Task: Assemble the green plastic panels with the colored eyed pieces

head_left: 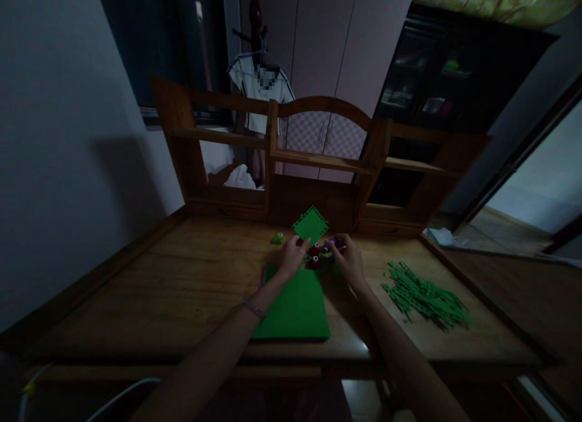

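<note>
Dim room, wooden tabletop (pixel 182 288) seen from above and behind two bare forearms. Left hand (pixel 292 256) at picture centre, fingers curled, pinching lower corner of a green punched square sheet (pixel 310 224) that stands tilted like a diamond, raised off the tabletop at 12 o'clock from the hand. Right hand (pixel 348 261) just at 3 o'clock of the left, fingers closed around a small purple punch (pixel 334 243); exact grip hard to tell in the low light. Two red punches (pixel 314 256) between the two hands, one behind the other, resting at the far edge of the green pad; touching either hand or not, cannot tell. Green pad (pixel 294 310) flat on the tabletop at 6 o'clock from both hands, partly under the left wrist. Thin bracelet (pixel 253 309) on the left wrist. Small green punch (pixel 277 238) alone on the tabletop at 10 o'clock of the left hand, near but apart. Pile of green strips (pixel 425 296) at 3 to 4 o'clock of the right hand, well apart, scattered loosely. Wooden shelf unit (pixel 318 161) along the far edge of the tabletop at 12 o'clock. Garment on a hanger (pixel 261 85) behind it, pink wardrobe doors (pixel 336 46) further back. Crumpled paper (pixel 439 236) at far right corner of the tabletop.
</note>
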Available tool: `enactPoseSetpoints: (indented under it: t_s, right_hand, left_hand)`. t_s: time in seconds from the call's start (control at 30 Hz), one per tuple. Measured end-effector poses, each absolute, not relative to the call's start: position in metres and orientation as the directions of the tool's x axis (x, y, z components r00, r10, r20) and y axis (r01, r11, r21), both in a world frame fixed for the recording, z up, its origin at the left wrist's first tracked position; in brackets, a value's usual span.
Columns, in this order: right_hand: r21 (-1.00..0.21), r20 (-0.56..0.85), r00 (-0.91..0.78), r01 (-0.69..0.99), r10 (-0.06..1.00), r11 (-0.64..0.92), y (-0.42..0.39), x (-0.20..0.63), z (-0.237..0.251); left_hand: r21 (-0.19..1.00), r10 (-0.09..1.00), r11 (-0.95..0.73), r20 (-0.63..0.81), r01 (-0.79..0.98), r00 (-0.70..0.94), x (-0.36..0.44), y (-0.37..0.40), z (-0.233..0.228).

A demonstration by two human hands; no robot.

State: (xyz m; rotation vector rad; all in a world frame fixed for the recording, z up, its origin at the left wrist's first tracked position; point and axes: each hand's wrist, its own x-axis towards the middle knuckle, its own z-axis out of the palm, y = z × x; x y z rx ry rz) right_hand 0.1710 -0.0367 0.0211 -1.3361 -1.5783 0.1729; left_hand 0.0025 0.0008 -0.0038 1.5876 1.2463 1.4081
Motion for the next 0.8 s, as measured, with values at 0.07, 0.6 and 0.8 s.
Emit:
enactPoseSetpoints:
  t_s: [0.07, 0.6, 0.8]
  right_hand:
    - [-0.632, 0.602, 0.113, 0.672, 0.791, 0.385, -0.0349, 0.1726, 0.019]
    - [-0.569, 0.54, -0.047, 0.715, 0.84, 0.406, -0.0371, 0.1703, 0.0145]
    - [-0.566, 0.528, -0.058, 0.72, 0.848, 0.402, -0.0369, 0.1697, 0.0151]
  left_hand:
    - [0.915, 0.935, -0.334, 0.351, 0.226, -0.04, 0.0021, 0.0, -0.003]
    - [0.925, 0.943, -0.318, 0.332, 0.209, -0.036, 0.0015, -0.0041, 0.0028]
    - [0.929, 0.942, -0.324, 0.334, 0.177, -0.03, 0.0023, -0.0035, 0.0006]
